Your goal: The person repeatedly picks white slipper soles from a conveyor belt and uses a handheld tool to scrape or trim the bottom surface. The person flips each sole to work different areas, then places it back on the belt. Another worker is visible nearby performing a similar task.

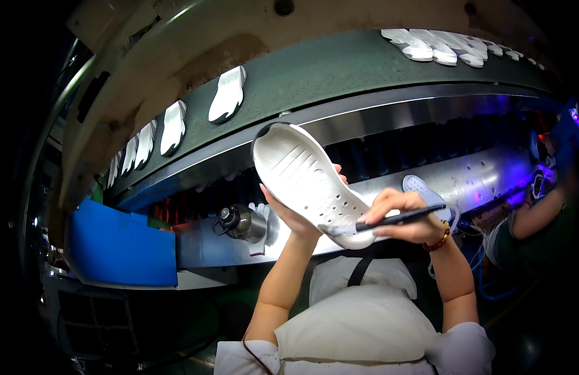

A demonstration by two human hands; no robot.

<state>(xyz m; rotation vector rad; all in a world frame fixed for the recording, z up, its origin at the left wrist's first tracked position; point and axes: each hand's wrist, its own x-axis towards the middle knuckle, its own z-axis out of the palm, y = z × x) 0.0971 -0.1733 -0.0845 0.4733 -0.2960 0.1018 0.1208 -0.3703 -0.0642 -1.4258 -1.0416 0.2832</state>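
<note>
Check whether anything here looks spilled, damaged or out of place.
Nothing looks clearly spilled or damaged. Only the dark-lidded bottle on the metal bench seems slightly odd, seemingly unrelated to the white sole in the left hand.

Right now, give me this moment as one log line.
left hand: holding white sole; right hand: holding black brush-like tool, tip at sole's perforated end; beyond: more soles on green belt

A shoe factory floor, by the look of it; white soles (227,94) line a green belt (314,69) across the frame's top; a metal bench (489,164) runs mid-frame; a co-worker's arm (540,214) shows at far right.
</note>
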